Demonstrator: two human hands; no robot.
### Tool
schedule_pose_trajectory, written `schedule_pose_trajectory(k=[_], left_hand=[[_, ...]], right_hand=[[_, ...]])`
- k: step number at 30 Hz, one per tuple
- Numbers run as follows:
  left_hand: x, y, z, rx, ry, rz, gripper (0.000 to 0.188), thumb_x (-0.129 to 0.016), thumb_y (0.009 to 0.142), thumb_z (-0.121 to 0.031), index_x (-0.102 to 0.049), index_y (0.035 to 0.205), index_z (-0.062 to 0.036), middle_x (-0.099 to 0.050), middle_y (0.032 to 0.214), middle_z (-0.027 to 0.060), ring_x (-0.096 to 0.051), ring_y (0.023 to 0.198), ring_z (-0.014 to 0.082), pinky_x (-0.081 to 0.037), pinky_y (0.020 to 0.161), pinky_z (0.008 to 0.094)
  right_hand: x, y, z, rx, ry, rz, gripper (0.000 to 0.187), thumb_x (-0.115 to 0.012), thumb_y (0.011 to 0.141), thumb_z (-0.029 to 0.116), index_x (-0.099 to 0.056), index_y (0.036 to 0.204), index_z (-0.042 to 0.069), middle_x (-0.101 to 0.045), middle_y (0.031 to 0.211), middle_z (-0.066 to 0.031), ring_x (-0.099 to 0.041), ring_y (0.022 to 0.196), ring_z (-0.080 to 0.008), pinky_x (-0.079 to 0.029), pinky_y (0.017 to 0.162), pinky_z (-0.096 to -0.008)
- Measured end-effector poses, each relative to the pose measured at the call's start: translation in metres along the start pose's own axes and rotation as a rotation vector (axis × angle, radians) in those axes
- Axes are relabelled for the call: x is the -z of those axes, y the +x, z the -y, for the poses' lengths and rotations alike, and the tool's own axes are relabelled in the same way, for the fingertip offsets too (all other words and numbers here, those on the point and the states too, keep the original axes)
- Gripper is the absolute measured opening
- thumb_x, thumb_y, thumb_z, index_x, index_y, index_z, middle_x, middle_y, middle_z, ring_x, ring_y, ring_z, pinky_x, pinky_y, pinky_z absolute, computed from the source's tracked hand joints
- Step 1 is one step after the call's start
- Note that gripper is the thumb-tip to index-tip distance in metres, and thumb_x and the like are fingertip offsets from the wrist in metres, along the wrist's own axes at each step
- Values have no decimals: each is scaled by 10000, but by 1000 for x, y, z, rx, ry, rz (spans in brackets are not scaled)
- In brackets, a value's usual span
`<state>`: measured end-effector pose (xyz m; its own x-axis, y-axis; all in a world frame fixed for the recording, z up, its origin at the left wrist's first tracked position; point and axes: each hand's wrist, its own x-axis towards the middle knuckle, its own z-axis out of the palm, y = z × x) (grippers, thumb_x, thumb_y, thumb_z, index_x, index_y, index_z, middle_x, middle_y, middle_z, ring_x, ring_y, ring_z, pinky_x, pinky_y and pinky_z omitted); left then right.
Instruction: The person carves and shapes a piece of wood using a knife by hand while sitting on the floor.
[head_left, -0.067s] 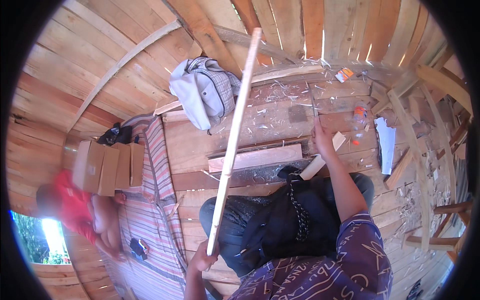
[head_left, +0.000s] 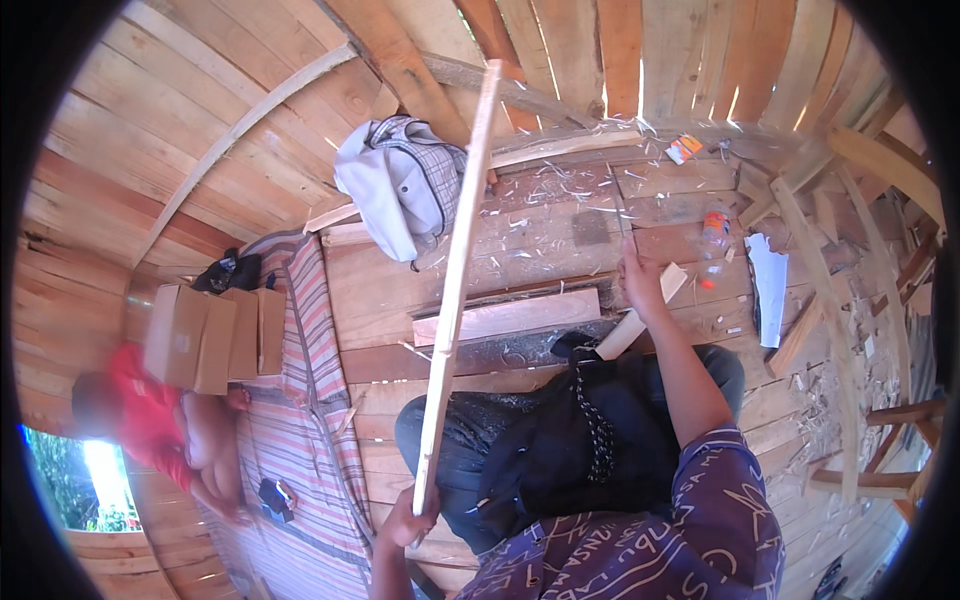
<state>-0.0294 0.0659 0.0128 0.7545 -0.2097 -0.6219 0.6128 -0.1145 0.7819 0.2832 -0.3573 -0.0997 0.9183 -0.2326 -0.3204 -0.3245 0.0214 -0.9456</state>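
My left hand (head_left: 408,517) is closed around the lower end of a long, pale wooden stick (head_left: 453,300), which rises upright past my left knee and leans slightly right at its top. In my right hand (head_left: 642,280), above my right knee, is a thin, dark-bladed knife (head_left: 619,205) pointing away from me; its handle is hidden in my fist. The blade is apart from the stick. Beside my right wrist a short pale wood piece (head_left: 620,338) slants out from the black cloth (head_left: 540,450) on my lap. A planed board (head_left: 510,317) lies on the floor ahead.
A grey backpack (head_left: 395,190) leans by the far wall. Wood shavings litter the plank floor, with a plastic bottle (head_left: 715,232) and a white torn sheet (head_left: 768,290) at right. At left, a person in red (head_left: 140,410) is on a striped mat (head_left: 310,450) beside cardboard boxes (head_left: 178,335).
The stick's top has swung a little to the left. Both hands keep their grips and have hardly moved.
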Motion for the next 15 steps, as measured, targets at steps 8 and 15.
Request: schedule_pose_trajectory(k=[8,15], left_hand=[[-42,-56,56,188,-354,93,248,-677,694,-140,-515,852,-39,-497,618,16,-446,462,92,-311,403,232],[-37,-48,71,254,-401,151,294,-696,696,-189,-515,868,-35,-483,646,2,-427,478,85,-328,423,240]], right_hand=[[-36,-60,30,527,-296,170,510,-594,936,432,-558,619,34,-492,513,-85,-467,453,-216,-397,489,-375],[-71,-101,44,847,-879,559,629,-527,882,619,-625,604,63,-566,503,-145,-589,482,-351,-451,484,-445]])
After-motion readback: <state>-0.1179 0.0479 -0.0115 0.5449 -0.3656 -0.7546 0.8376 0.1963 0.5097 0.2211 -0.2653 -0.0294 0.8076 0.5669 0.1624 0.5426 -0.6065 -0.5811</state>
